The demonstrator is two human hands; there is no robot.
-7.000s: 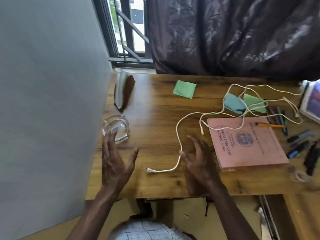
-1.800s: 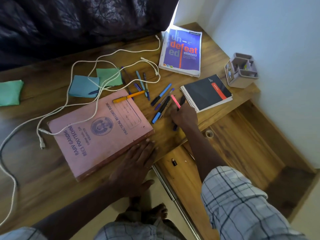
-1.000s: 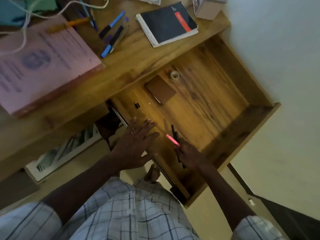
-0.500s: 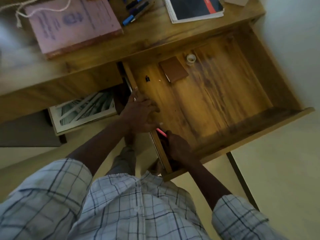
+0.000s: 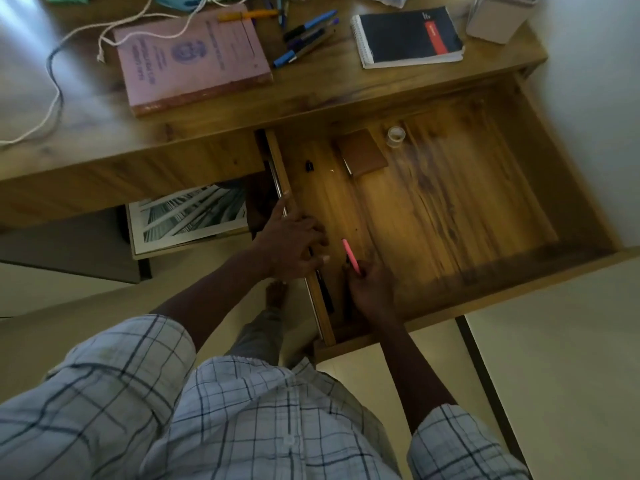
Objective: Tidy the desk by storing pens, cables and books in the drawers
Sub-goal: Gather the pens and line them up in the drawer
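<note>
A pink pen (image 5: 350,255) is pinched at its near end by the closed right hand (image 5: 370,292), low over the floor of the open drawer (image 5: 450,209) near its left front corner. The left hand (image 5: 294,244) rests open, fingers spread, on the drawer's left wall. A dark pen (image 5: 325,289) lies along that wall. The pen is judged light, stiff and smooth, liable to roll; a mid-barrel grip would suit it best.
</note>
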